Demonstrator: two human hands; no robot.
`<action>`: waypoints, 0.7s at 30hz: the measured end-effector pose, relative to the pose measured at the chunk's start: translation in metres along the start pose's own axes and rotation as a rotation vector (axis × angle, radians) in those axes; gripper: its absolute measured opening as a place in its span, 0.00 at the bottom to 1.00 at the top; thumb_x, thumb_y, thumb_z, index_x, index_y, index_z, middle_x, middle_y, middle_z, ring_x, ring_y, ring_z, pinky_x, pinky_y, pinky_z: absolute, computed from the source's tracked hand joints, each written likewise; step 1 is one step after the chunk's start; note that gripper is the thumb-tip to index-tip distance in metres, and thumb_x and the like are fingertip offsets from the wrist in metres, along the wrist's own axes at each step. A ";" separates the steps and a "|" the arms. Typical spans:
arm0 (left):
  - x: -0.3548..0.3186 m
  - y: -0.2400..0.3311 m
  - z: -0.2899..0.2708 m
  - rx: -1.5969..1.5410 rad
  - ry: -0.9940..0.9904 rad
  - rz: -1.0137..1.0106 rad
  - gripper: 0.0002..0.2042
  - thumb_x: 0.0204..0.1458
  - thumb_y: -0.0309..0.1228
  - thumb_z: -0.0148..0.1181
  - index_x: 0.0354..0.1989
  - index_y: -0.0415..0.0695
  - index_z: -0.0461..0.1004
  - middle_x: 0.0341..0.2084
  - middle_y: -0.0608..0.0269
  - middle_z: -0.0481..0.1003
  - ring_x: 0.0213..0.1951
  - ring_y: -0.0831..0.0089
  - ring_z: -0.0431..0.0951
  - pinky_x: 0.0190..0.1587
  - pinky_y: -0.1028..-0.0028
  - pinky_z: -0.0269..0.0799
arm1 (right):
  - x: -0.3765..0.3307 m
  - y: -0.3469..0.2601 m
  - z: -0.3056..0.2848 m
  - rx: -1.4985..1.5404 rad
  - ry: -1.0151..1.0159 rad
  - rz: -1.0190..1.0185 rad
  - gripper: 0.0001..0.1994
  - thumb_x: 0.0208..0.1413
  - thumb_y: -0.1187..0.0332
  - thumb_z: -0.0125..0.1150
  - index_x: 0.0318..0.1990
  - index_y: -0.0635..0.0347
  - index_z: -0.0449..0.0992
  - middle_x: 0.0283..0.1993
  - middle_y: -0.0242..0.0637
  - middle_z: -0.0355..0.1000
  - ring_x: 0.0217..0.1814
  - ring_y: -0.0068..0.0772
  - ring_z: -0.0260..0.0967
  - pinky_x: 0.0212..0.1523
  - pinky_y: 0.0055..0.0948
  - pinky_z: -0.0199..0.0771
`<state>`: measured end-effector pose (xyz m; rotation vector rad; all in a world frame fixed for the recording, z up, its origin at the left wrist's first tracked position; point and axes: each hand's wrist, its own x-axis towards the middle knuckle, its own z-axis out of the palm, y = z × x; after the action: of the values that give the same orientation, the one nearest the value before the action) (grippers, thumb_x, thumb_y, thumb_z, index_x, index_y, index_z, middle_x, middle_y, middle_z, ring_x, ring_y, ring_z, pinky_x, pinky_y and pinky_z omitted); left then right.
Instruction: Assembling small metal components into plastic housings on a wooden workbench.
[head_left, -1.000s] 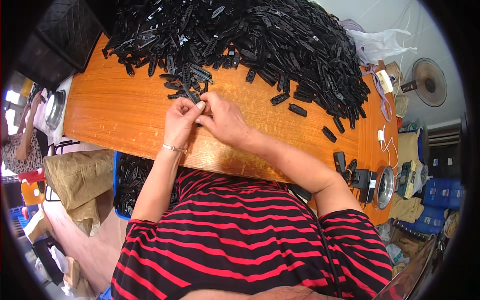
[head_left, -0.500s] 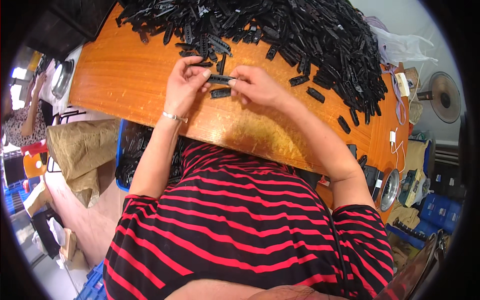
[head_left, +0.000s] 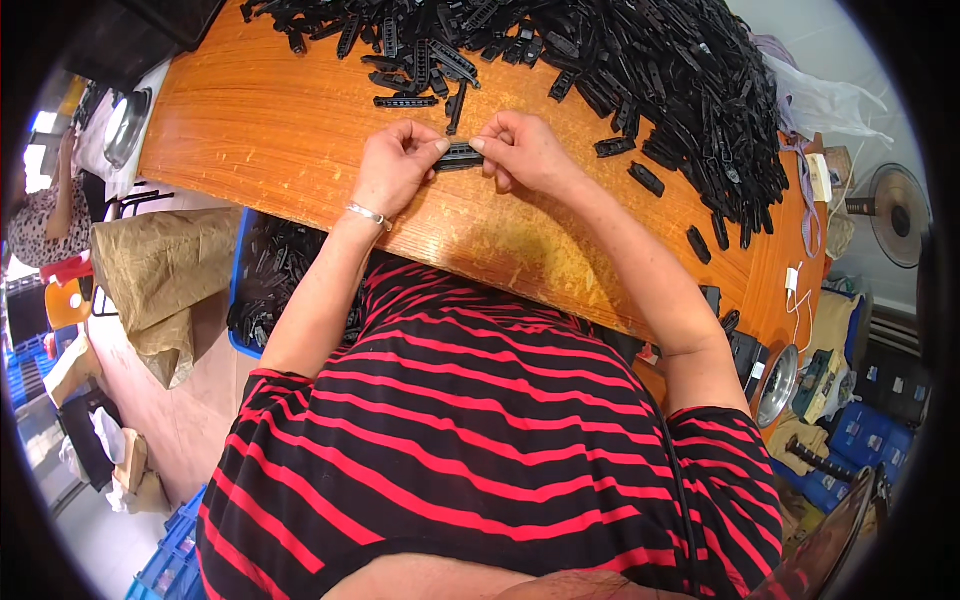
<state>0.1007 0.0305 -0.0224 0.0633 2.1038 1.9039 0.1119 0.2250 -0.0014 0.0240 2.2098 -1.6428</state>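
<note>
Both hands meet over the wooden table, pinching the two ends of a slim black slotted plastic strip. My left hand, with a bracelet at the wrist, grips its left end between thumb and fingers. The right end is held by my right hand in a similar pinch. Just under the strip, on its near side, a second black plastic piece shows in part; whether the two touch I cannot tell. Beyond my left fingers a similar slotted strip lies on the table.
A large heap of black plastic parts covers the far side of the table. Several loose parts, one being a black piece, lie right of my hands. A blue bin of parts stands below the left table edge. A fan is at right.
The view has shifted slightly. My hands, still pinching the strip, have come a little nearer, over the second piece. Beyond my left hand, the slotted strip now shows fully.
</note>
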 end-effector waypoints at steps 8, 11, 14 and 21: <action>0.003 -0.010 0.003 0.138 0.029 0.024 0.04 0.53 0.25 0.61 0.32 0.38 0.73 0.21 0.70 0.72 0.20 0.85 0.68 0.22 0.83 0.65 | 0.003 0.009 0.004 0.010 0.011 0.038 0.07 0.59 0.70 0.57 0.35 0.65 0.69 0.20 0.32 0.71 0.14 0.18 0.64 0.14 0.21 0.64; 0.003 -0.011 0.004 0.230 0.057 0.066 0.05 0.53 0.25 0.62 0.31 0.38 0.73 0.21 0.70 0.72 0.20 0.85 0.68 0.22 0.82 0.65 | 0.004 0.011 0.005 -0.006 0.032 0.015 0.07 0.59 0.70 0.57 0.34 0.65 0.68 0.20 0.32 0.70 0.13 0.18 0.63 0.14 0.21 0.64; 0.003 -0.016 0.003 0.242 0.067 0.062 0.05 0.52 0.25 0.62 0.31 0.37 0.73 0.21 0.70 0.72 0.21 0.85 0.68 0.23 0.82 0.65 | 0.004 0.010 0.005 -0.025 0.026 0.028 0.07 0.59 0.70 0.57 0.34 0.64 0.68 0.20 0.32 0.70 0.13 0.18 0.62 0.14 0.21 0.63; 0.000 -0.013 0.004 0.312 0.056 0.040 0.08 0.48 0.29 0.65 0.30 0.38 0.76 0.20 0.64 0.75 0.23 0.77 0.73 0.30 0.74 0.70 | 0.003 0.007 0.002 -0.042 -0.017 0.090 0.08 0.58 0.69 0.58 0.34 0.64 0.68 0.19 0.33 0.69 0.13 0.20 0.62 0.12 0.22 0.61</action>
<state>0.1037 0.0333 -0.0357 0.1217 2.4363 1.5987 0.1120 0.2244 -0.0092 0.0963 2.1976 -1.5427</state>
